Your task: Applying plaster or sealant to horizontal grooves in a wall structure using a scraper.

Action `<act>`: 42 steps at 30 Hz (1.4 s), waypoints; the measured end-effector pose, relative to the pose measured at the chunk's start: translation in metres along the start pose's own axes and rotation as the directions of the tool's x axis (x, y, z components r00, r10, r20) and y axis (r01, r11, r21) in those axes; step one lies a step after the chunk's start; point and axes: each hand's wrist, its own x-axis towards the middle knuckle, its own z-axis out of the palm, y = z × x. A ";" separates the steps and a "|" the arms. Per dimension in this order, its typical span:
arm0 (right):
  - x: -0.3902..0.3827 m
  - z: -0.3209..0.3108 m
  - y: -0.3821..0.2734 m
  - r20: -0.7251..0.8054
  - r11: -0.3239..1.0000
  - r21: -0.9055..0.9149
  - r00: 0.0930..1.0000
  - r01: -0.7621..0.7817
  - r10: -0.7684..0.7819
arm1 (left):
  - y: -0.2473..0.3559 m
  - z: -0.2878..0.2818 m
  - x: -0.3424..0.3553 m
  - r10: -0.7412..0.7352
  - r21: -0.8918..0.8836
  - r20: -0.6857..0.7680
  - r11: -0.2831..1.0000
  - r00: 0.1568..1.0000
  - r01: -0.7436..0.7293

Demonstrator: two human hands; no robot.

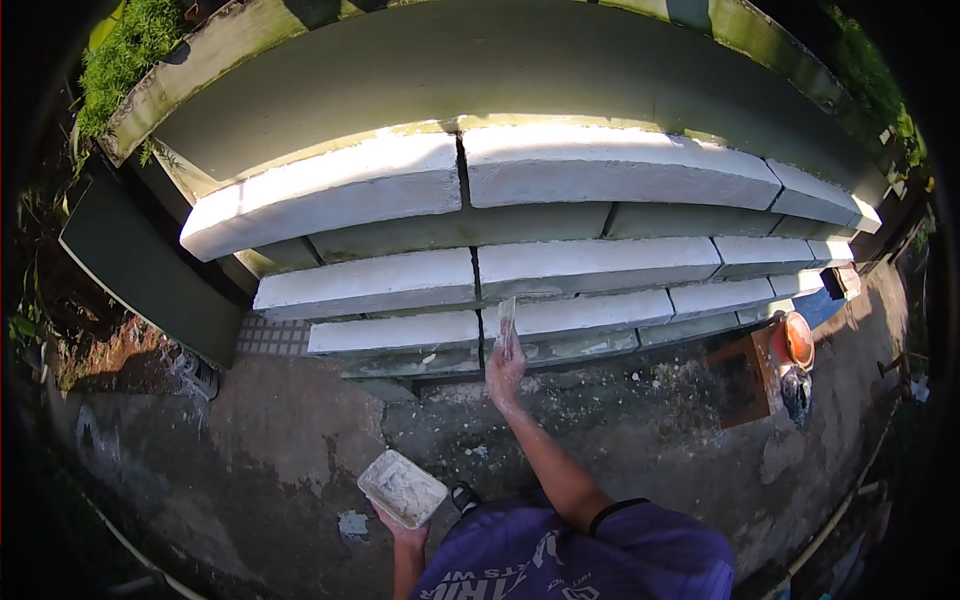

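Both hands were busy: the right hand (505,368), arm stretched forward, gripped a putty knife (506,322) whose blade touched the joint between white-coated steps (400,283). The left hand (402,528) held a shallow tray (402,488) of white paste (close to the body) above the concrete ground (300,430).
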 end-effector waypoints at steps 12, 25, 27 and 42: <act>0.034 0.021 0.014 0.005 0.965 -0.225 0.990 0.139 -0.141 | -0.017 0.026 -0.006 -0.007 0.003 -0.025 1.000 1.000 0.007; 0.088 -0.073 0.076 -0.510 0.984 -0.177 0.856 -0.013 -0.080 | -0.012 0.014 -0.007 0.006 -0.036 -0.098 0.999 0.995 -0.010; 0.096 -0.059 0.070 -0.525 0.983 -0.173 0.850 -0.063 -0.038 | -0.012 0.010 -0.011 0.020 -0.036 -0.112 0.999 0.994 -0.024; 0.043 -0.042 0.018 -0.288 0.992 -0.130 0.957 -0.011 -0.027 | -0.011 0.036 -0.023 0.046 0.052 0.001 0.998 0.999 -0.046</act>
